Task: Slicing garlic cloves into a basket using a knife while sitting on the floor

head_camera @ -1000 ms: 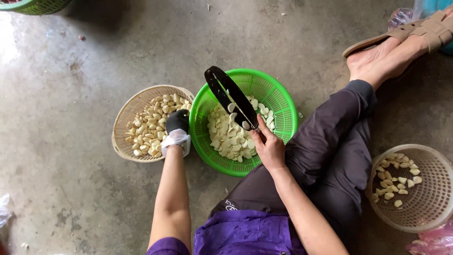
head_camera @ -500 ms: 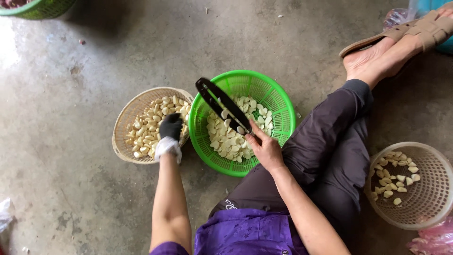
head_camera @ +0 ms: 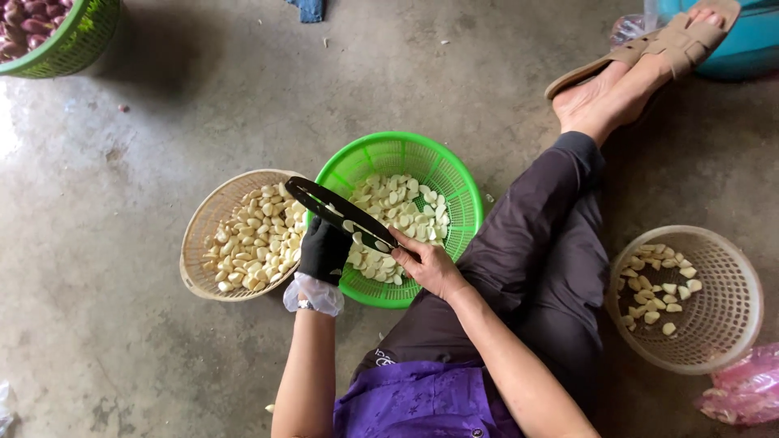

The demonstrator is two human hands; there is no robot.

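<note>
I sit on a concrete floor with a green basket point(head_camera: 454, 182) of peeled garlic cloves in front of me. My right hand point(head_camera: 428, 265) grips the handle end of a long black knife-like tool point(head_camera: 337, 213) that slants up to the left over the green basket's rim. My left hand point(head_camera: 323, 250), in a black glove over a clear plastic one, is just under the tool's blade, between the green basket and a beige basket point(head_camera: 203, 235) full of garlic cloves. Whether the left hand pinches a clove is hidden.
A second beige basket point(head_camera: 722, 324) with a few cloves stands at my right, beside my outstretched leg point(head_camera: 552, 235) and sandalled foot point(head_camera: 649, 57). A green basket of purple shallots point(head_camera: 69, 45) sits top left. A pink plastic bag point(head_camera: 746, 389) lies bottom right, a blue tub point(head_camera: 730, 49) top right.
The tool has swung down and left, from over the green basket's middle to its left rim. My left hand has moved right, from over the beige basket to under the blade.
</note>
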